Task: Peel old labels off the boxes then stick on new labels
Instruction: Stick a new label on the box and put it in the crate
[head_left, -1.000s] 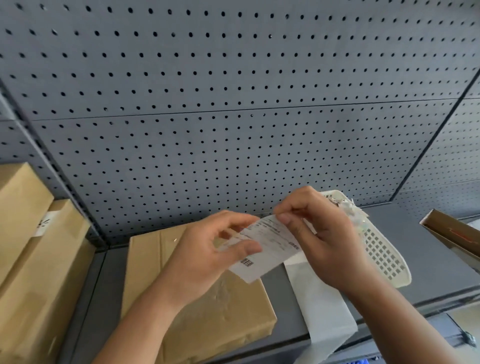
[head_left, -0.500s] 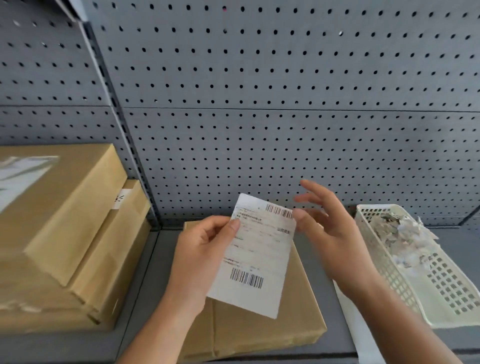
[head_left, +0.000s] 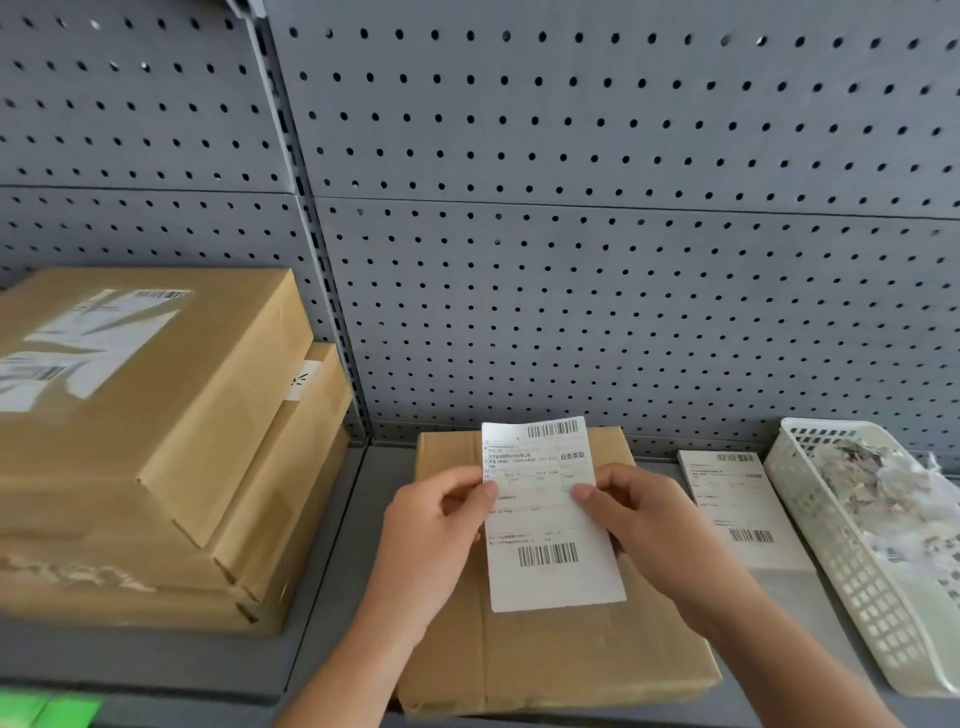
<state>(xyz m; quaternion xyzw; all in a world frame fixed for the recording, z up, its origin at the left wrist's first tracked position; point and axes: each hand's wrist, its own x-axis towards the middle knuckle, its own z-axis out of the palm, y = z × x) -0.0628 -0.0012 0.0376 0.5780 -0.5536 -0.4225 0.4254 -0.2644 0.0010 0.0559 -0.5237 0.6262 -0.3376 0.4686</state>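
Label (head_left: 550, 514) now sits between both hands, held upright and square over the top of the brown box (head_left: 561, 660) that lies flat on the grey shelf (head_left: 332, 545). Half a second ago it hung tilted from the left side alone. The left grip (head_left: 431, 535) pinches the label's left edge with the thumb on the printed face, much as before. The right grip (head_left: 654, 530), which earlier hovered beside the sheet with fingers spread and holding nothing, has closed in and pinches the right edge, thumb on the front. The printed side faces the camera, one barcode at the top and a larger one lower down (whether the sheet touches the cardboard cannot be told).

Since the earlier frame the right arm has shifted, and another printed label sheet (head_left: 737, 509) shows flat on the shelf between the box and the white basket (head_left: 852, 571) of torn paper scraps (head_left: 883, 493). The stacked boxes (head_left: 130, 415) stand at the left.
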